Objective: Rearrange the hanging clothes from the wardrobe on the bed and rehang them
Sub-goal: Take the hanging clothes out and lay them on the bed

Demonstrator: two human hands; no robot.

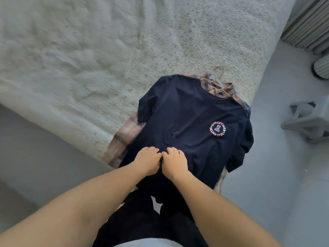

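A navy T-shirt [187, 118] with a round pink chest logo lies front up at the corner of the bed [89, 59]. It covers a pink plaid shirt [121, 139], whose collar and sleeve stick out from under it. Pale hangers [216, 75] poke out above the plaid collar. My left hand [146, 161] and my right hand [175, 162] rest side by side on the lower middle of the T-shirt, fingers curled and pinching its fabric. The hem hangs over the bed's edge toward me.
The bed has a light textured cover. A grey floor runs along the right, with a grey stool [308, 120] and a ribbed grey object [322, 66] on it. A ribbed panel [309, 24] fills the top right corner. My dark-clothed legs are below.
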